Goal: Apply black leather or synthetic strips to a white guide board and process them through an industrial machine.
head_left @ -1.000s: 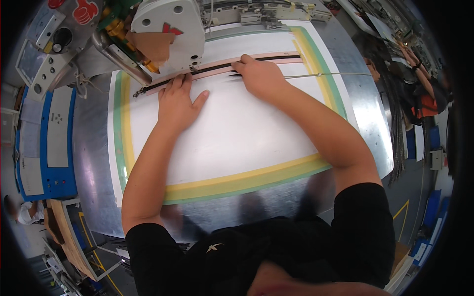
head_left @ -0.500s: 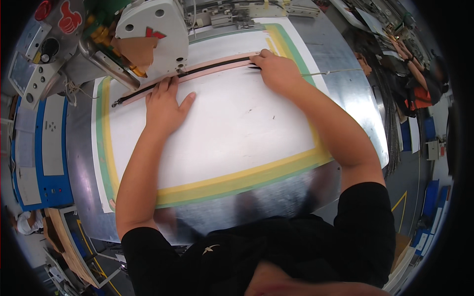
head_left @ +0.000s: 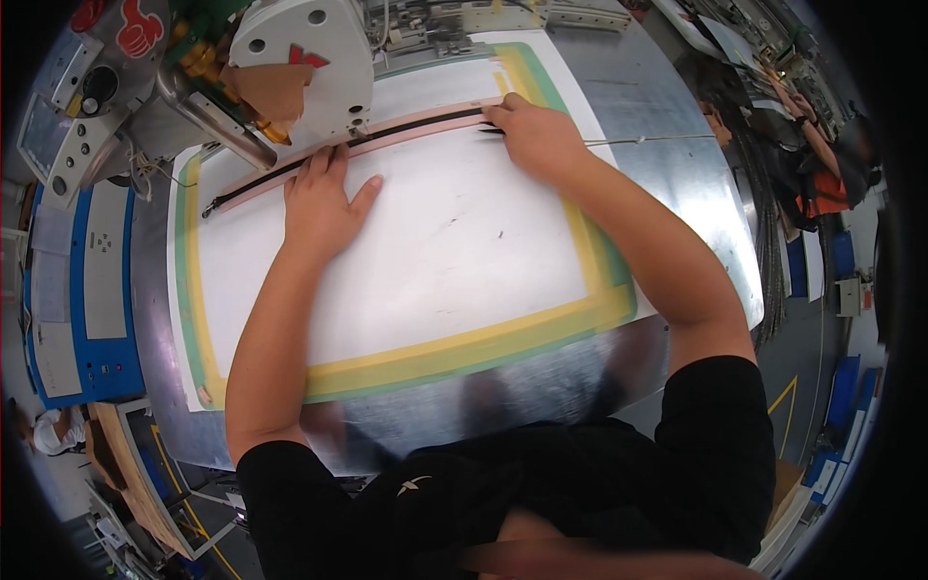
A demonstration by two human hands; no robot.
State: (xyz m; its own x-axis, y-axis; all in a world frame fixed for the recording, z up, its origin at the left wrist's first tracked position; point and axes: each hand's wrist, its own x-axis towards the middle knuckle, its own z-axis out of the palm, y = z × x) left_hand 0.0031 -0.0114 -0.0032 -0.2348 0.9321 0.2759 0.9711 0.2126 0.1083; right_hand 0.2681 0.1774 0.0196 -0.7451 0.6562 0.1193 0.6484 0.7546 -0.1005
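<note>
Pressing black zipper strip (head_left: pixel 348 147) on white template (head_left: pixel 435 251), left hand (head_left: pixel 324 198) flat (fingers spread), right hand (head_left: pixel 536 135) curled, pinning its end.

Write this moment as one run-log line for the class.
left hand: flat on white template board, beside black zipper strip | right hand: pressing strip's far end | sewing machine head: over strip

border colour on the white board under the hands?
Yellow inside, green outside, on the flat white board; clearest along the near edge in the head view.
</note>
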